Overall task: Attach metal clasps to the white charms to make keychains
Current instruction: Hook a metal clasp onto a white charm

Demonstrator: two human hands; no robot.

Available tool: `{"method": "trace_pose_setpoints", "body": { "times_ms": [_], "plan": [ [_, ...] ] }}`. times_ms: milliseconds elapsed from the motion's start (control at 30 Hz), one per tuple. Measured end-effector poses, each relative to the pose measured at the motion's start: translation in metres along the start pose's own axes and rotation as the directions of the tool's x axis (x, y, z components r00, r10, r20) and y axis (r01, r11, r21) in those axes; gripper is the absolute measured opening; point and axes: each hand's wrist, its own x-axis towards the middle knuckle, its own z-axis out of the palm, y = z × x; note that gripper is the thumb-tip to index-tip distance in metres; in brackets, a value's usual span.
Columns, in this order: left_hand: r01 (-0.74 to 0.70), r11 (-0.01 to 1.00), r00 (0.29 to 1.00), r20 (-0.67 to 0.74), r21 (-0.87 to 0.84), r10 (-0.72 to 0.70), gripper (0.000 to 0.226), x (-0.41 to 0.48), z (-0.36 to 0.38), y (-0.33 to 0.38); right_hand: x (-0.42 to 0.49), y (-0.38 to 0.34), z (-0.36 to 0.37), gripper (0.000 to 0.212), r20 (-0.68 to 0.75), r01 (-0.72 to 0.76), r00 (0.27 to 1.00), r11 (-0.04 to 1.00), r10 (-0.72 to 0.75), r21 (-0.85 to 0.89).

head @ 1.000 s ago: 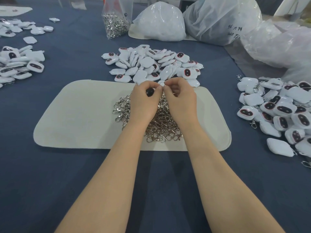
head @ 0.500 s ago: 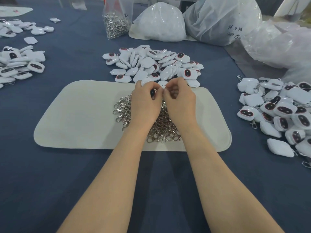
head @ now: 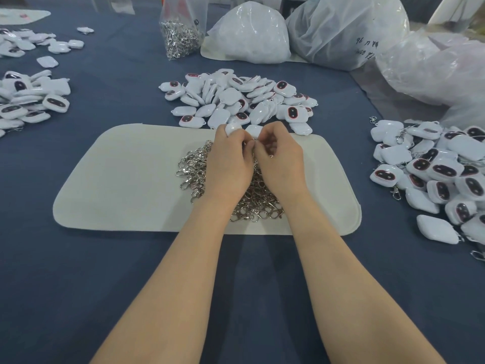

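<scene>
White charm (head: 232,129) sits pinched in our left hand (head: 228,164). Our right hand (head: 278,160) pinches one metal clasp (head: 254,140) against it. Both wrists hover over the clasp heap (head: 194,166).

Two bare forearms reach forward side by side, wrists close together. The left hand (head: 228,164) and right hand (head: 278,160) meet at the fingertips, backs facing up, fingers curled inward, thumbs nearly touching in a pinching pose.

A cream mat (head: 126,179) lies mid-table on the blue cloth (head: 78,285). Plastic bags (head: 252,30) crowd the cloth's far edge and far-right corner; one bag (head: 349,32) bears handwriting.
</scene>
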Motion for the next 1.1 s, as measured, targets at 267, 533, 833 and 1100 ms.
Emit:
{"method": "trace_pose_setpoints", "body": {
  "times_ms": [267,533,833,1100],
  "plan": [
    [-0.021,1.0,1.0,-0.018,-0.003,0.021,0.014,-0.0024,-0.0006,-0.0004,0.0014,-0.0019,-0.0017,0.019,-0.001,0.002,1.0,1.0,-0.002,0.031],
    [-0.026,0.999,0.997,-0.074,0.027,0.028,0.013,-0.0027,0.0004,0.0001,0.0035,-0.0008,-0.0006,0.014,-0.008,0.014,1.0,1.0,-0.014,0.01],
    [-0.034,0.999,0.998,-0.045,-0.004,0.034,0.017,-0.0026,-0.0003,-0.0001,0.0046,-0.0007,-0.0021,0.017,0.01,-0.006,1.0,1.0,0.006,-0.01],
    [0.016,0.996,0.997,-0.073,-0.087,-0.022,0.018,0.0005,-0.0023,-0.0028,0.0041,-0.0042,-0.0025,0.02,0.085,0.007,0.996,0.998,-0.012,0.062]
  ]
}}
